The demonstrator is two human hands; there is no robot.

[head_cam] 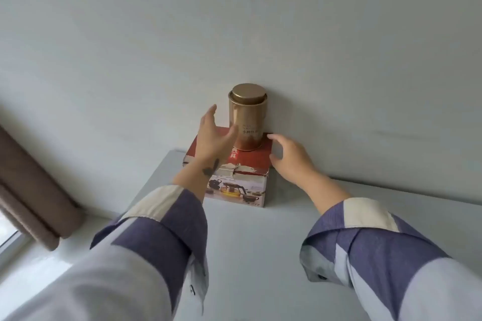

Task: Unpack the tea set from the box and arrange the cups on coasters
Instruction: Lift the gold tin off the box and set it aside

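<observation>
The tea set box [234,164] sits at the far edge of the white table [260,255], pushed against the wall [234,21], with a gold tea tin [247,117] standing upright on its red lid. Your left hand [214,138] is spread, fingers straight, just beside the tin's left flank; whether the thumb touches the tin you cannot tell from here. Your right hand [289,156] is loosely curved at the box's right rear corner, fingertips at or on the lid edge, gripping nothing.

Clear the tin first. It is likely smooth, stiff metal and light, so it may slip; wrap the body low down, not the lid, which could pull off. The box is cardboard with a torn, creased front lip, so expect it to flex. Its printed front shows a glass teapot and cups, so treat the contents as fragile and possibly loose inside. Take the box by both side walls, slide it toward you, and keep it level.
</observation>
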